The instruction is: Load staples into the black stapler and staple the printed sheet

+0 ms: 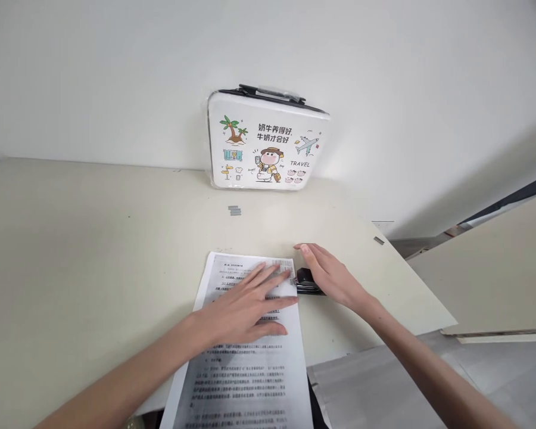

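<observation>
Printed sheets of paper (245, 381) lie on the table, their lower end reaching over its near edge. Spread flat across the upper part of the page is my left hand (243, 307), fingers apart and pressing on the print. At the paper's upper right edge sits a black stapler (304, 277), its front end touching the sheet's margin. My right hand (335, 274) is closed over the stapler from the right, covering most of its rear part. The thumb and fingers point toward the far left.
A white cartoon-printed case (245, 170) with a black handle stands against the wall (116, 77). Several grey staple strips (234, 210) lie on the pale table (93, 256) in front of it. Another staple strip (379, 240) is near the right edge. A second pale surface (495, 274) stands further right.
</observation>
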The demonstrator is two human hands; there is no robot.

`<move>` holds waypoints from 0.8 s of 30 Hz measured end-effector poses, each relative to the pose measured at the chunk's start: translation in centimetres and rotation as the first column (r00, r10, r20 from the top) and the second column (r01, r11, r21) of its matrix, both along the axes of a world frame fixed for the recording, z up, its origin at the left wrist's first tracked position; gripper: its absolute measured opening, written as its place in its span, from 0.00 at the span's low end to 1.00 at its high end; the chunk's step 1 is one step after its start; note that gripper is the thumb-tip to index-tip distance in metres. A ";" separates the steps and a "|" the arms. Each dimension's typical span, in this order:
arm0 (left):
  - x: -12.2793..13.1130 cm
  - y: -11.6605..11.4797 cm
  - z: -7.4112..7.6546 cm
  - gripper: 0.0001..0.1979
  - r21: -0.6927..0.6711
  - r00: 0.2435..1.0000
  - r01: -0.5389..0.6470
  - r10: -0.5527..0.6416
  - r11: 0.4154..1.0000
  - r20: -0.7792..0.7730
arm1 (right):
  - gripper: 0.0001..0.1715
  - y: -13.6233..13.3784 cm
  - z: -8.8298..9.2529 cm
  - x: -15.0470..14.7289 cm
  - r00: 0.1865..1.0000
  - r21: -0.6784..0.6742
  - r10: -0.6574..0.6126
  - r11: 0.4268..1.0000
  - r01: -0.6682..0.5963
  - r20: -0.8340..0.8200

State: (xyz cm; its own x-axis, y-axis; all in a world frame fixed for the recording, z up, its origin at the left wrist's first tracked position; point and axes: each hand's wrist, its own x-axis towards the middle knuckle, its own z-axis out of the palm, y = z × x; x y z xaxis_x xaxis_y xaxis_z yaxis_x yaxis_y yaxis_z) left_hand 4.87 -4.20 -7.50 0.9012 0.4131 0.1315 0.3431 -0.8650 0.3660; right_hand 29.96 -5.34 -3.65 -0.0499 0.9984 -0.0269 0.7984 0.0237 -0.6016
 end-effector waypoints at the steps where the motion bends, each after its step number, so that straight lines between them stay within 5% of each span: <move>1: 0.1 -0.1 -0.1 0.28 0.009 1.000 -0.005 0.004 1.000 0.011 | 0.35 0.1 0.1 -0.2 1.000 -0.007 0.008 1.000 -0.008 0.006; 14: 0.7 -0.9 -1.0 0.27 0.046 0.997 -0.039 0.036 0.998 0.073 | 0.35 0.3 0.0 -0.6 0.999 -0.042 0.036 0.998 -0.037 -0.028; 24: 0.8 -0.9 -1.1 0.27 0.030 0.996 -0.042 0.040 0.999 0.077 | 0.34 0.5 0.2 -1.4 0.992 -0.016 0.075 0.997 -0.073 0.101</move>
